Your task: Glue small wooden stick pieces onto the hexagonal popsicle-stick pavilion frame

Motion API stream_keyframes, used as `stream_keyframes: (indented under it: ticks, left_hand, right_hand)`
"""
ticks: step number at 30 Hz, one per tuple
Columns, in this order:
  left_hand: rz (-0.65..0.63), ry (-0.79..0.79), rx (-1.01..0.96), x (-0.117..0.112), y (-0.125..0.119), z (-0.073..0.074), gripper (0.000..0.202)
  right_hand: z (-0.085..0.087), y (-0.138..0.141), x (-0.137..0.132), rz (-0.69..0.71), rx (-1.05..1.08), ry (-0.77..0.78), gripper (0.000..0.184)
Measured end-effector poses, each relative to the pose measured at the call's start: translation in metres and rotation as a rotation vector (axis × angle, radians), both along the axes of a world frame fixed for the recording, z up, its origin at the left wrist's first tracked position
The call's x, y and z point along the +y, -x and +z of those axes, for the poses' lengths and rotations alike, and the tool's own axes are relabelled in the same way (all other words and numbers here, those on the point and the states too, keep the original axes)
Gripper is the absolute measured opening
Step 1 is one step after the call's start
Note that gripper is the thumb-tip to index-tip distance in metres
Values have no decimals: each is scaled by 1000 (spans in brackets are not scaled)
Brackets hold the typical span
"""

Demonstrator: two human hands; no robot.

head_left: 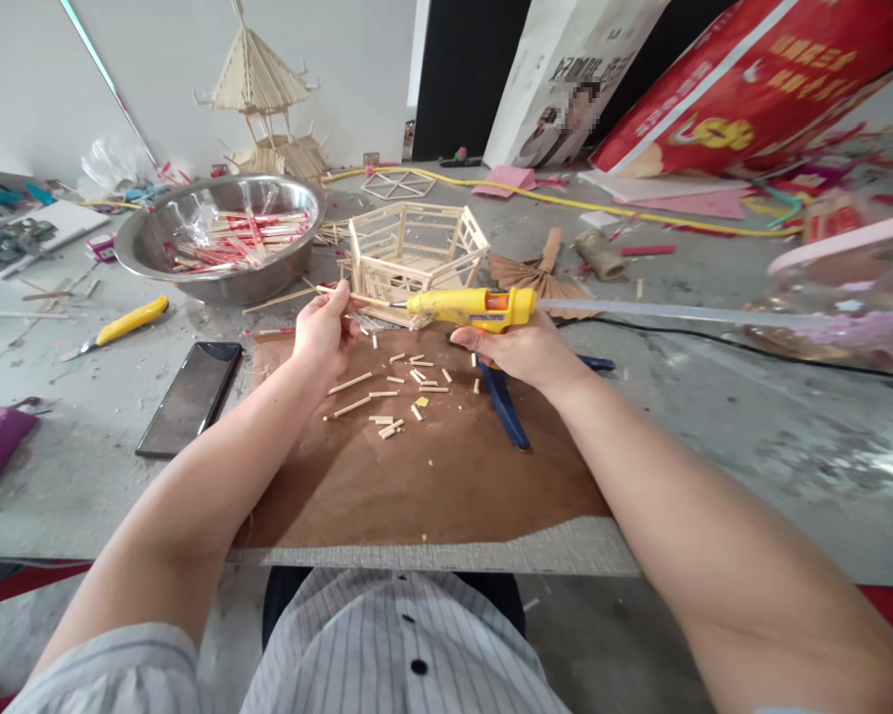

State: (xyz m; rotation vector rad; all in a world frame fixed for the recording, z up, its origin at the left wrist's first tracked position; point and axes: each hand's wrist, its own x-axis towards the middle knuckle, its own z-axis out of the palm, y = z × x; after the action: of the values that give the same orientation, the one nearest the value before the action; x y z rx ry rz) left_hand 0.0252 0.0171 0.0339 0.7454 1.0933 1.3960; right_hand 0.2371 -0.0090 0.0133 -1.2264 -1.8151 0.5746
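1. Fingers [336, 300] of the left hand [319, 335] pinch a thin pale wooden stick [361, 297], its right end at the nozzle of a yellow plastic glue gun [453, 306]; whether they touch I cannot tell.
2. The right hand [525, 349] grips the glue gun from below, thumb forward along its underside, the other fingers mostly hidden. Dark print marks the gun's side, too small to read, and a long translucent glue stick [640, 310] juts from its back.
3. Just behind the nozzle stands a hexagonal openwork frame of pale sticks [417, 266].
4. Below the hands, short cut stick pieces [433, 389] and blue-handled pliers [504, 409] lie on a brown sheet [417, 486].
5. Leftward sit a black smartphone [190, 402], a yellow utility knife [132, 320] and a round steel bowl [223, 286] of sticks in red-printed wrappers [245, 238].
6. Farther back, a white bag [540, 69] bears dark Chinese characters, apparently beginning 好咖啡; a shiny red bag [736, 84] carries yellow and white Chinese lettering, too slanted to read surely.
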Motion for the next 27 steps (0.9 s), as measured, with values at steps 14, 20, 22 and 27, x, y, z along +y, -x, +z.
stream_keyframes:
  ticks: [14,20,22,27]
  left_hand:
    - [2,-24,2,2,1,-3,26]
    - [2,-2,6,1,1,-1,28]
    - [3,6,8,1,1,-1,28]
    - [-1,9,-2,1,1,0,27]
  right_hand:
    - [1,1,-1,4,12,-24,43]
    - [0,1,0,2,20,-28,41]
    - [0,1,-1,4,9,-35,41]
    - [2,2,-2,0,-14,-37,38]
